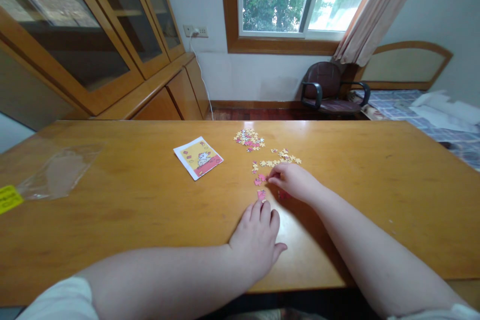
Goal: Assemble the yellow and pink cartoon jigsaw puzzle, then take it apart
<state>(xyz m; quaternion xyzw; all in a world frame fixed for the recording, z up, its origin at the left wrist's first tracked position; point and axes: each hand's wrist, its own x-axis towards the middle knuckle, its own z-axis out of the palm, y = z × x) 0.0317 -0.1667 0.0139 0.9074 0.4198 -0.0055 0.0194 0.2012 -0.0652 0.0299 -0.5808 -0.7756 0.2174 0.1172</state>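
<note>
My left hand (257,235) lies palm down on the table, fingers stretched and thumb out. Its fingertips touch a pink puzzle piece (261,194). Just beyond, my right hand (294,181) has thumb and forefinger pinched at the edge of a small pink jigsaw group (259,179); a piece shows at the fingertips, partly hidden. More pink pieces (284,194) lie under that wrist in shadow. A row of joined yellow pieces (270,163) runs behind the right hand, with loose yellow ones (285,155) beside it. A short yellow column (255,167) stands left of these.
A heap of loose puzzle pieces (249,139) sits near the table's far edge. To the left lies a picture card (198,158) with a white animal on yellow and pink. A clear plastic bag (62,172) with a yellow label rests at far left on the wooden table (150,210).
</note>
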